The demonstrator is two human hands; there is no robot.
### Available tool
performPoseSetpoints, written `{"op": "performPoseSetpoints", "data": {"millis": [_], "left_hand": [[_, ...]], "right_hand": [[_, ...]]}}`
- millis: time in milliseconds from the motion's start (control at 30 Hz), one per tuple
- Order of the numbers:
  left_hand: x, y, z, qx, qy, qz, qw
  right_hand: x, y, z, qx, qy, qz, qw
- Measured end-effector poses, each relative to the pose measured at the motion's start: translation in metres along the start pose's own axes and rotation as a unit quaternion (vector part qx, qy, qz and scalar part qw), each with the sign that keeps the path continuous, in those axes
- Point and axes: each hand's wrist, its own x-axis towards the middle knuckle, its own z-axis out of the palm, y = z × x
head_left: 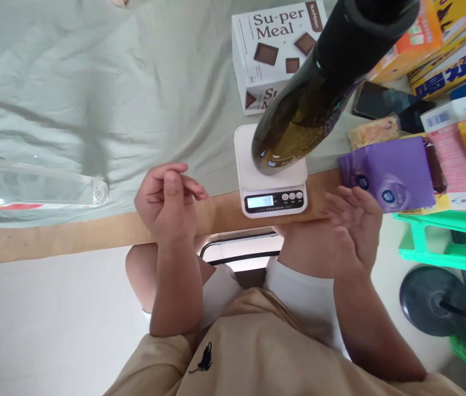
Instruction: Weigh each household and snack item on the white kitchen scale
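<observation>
On white scale (pixel 271 181): dark bottle (pixel 299 118) (contents unclear), hands (pixel 170 201) empty, loosely open alongside.

Lighting: soft, even daylight is filling the room, perhaps from overhead. Glare: highlights are glinting on the dark bottle (pixel 299 110) and clear plastic (pixel 38 190). Shadows: faint ones are lying across the cloth (pixel 92 82). Distortion: wide-angle stretching is bending the edges; the scale display (pixel 259 202) is reading blurred.
</observation>
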Motion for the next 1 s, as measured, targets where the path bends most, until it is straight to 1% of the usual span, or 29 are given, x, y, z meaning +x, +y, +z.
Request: {"op": "performPoseSetpoints", "data": {"millis": [100,167,300,433,500,600,700,767,833,867,933,1000], "left_hand": [[0.004,0.003,-0.001,0.015,0.047,0.004,0.999],[0.006,0.004,-0.004,0.011,0.061,0.01,0.998],[0.006,0.005,-0.014,0.009,0.037,0.004,0.999],[0.003,0.006,-0.022,0.039,0.015,-0.062,0.997],[0.001,0.005,-0.023,0.062,0.008,-0.08,0.995],[0.0,0.003,-0.023,0.073,0.0,-0.075,0.994],[0.001,0.002,-0.024,0.064,-0.02,-0.058,0.996],[0.003,0.002,-0.026,0.049,-0.031,-0.044,0.997],[0.004,0.003,-0.026,0.035,-0.027,-0.042,0.998],[0.004,0.003,-0.026,0.03,-0.022,-0.047,0.998],[0.003,0.003,-0.025,0.027,-0.014,-0.061,0.998],[0.001,0.002,-0.024,0.028,-0.018,-0.075,0.997]], "right_hand": [[-0.017,0.005,-0.013,-0.021,-0.009,0.011,1.0],[-0.022,0.005,-0.02,-0.028,-0.013,0.015,0.999],[-0.025,0.002,-0.029,-0.037,-0.014,0.016,0.999],[-0.026,-0.001,-0.031,-0.025,-0.024,0.003,0.999],[-0.028,-0.004,-0.028,-0.02,-0.031,-0.003,0.999],[-0.032,-0.006,-0.02,-0.024,-0.037,-0.013,0.999],[-0.031,-0.006,-0.013,-0.034,-0.039,-0.028,0.998],[-0.021,-0.008,-0.012,-0.047,-0.047,-0.048,0.997],[0.0,-0.017,-0.016,-0.062,-0.054,-0.083,0.993],[0.015,-0.026,-0.018,-0.068,-0.06,-0.105,0.99],[0.049,-0.055,-0.022,-0.085,-0.076,-0.162,0.98],[0.085,-0.092,-0.02,-0.127,-0.103,-0.231,0.959]]}}
